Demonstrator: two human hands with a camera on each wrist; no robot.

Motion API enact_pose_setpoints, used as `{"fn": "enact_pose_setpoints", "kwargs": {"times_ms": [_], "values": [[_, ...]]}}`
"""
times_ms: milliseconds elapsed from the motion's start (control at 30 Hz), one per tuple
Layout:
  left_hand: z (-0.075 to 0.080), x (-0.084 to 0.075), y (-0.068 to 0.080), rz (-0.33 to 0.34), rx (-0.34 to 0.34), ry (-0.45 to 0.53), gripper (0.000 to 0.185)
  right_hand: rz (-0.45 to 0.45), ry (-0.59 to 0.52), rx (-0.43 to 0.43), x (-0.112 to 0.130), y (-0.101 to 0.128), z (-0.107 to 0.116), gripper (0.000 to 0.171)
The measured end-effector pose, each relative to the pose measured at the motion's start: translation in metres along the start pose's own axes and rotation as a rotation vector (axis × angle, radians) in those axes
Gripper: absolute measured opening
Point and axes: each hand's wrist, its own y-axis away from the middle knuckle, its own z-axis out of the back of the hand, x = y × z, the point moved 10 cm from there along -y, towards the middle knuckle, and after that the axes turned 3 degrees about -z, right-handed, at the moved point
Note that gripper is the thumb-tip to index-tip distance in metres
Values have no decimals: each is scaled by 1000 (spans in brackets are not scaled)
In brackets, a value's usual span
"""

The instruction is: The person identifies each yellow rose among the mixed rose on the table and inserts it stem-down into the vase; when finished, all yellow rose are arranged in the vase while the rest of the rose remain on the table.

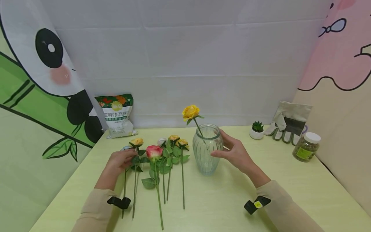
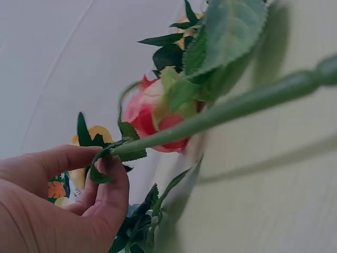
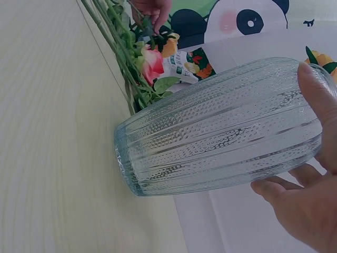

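Observation:
My left hand point(image 1: 120, 160) pinches the green stem point(image 2: 179, 129) of a yellow artificial rose point(image 1: 137, 141) just below its bloom, between thumb and fingertips. Around the ribbed clear glass vase point(image 1: 207, 154) curl the thumb and fingers of my right hand point(image 1: 236, 153), near the neck on its right side. One yellow rose point(image 1: 190, 112) stands in the vase, leaning left over the rim. Between hand and vase lie a pink-red rose point(image 1: 154, 151), a white flower point(image 1: 161, 141) and more yellow roses point(image 1: 182, 142). A blue flower point(image 1: 125, 148) is partly hidden behind my left hand.
A fertilizer bag point(image 1: 118, 116) stands at the back left. Toward the back right are a small potted succulent point(image 1: 256, 130), grey-white gloves point(image 1: 290, 124) and a white-lidded jar point(image 1: 307, 147). A white cloth wall point(image 1: 185, 64) rises behind the table.

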Motion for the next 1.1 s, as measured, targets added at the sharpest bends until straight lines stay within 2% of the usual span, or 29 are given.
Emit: {"fn": "enact_pose_setpoints", "kwargs": {"times_ms": [133, 233, 367, 467, 700, 967, 1100], "values": [[-6, 2, -1, 40, 119, 131, 18, -1, 1, -3, -1, 0, 0, 91], [-14, 6, 2, 101, 211, 263, 19, -6, -3, 0, -2, 1, 0, 91], [-18, 10, 6, 197, 257, 453, 14, -11, 0, -2, -2, 1, 0, 91], [-19, 10, 7, 226, 268, 538, 12, -9, 5, -2, -2, 0, 0, 91], [-24, 7, 11, 233, 312, 639, 19, -5, 5, 2, -2, -1, 1, 91], [-30, -3, 13, 145, 422, 671, 34, -5, 6, 2, -3, -1, 0, 91], [-29, -3, 13, 150, 414, 678, 31, 0, 0, 5, -2, 0, 0, 91]]}}
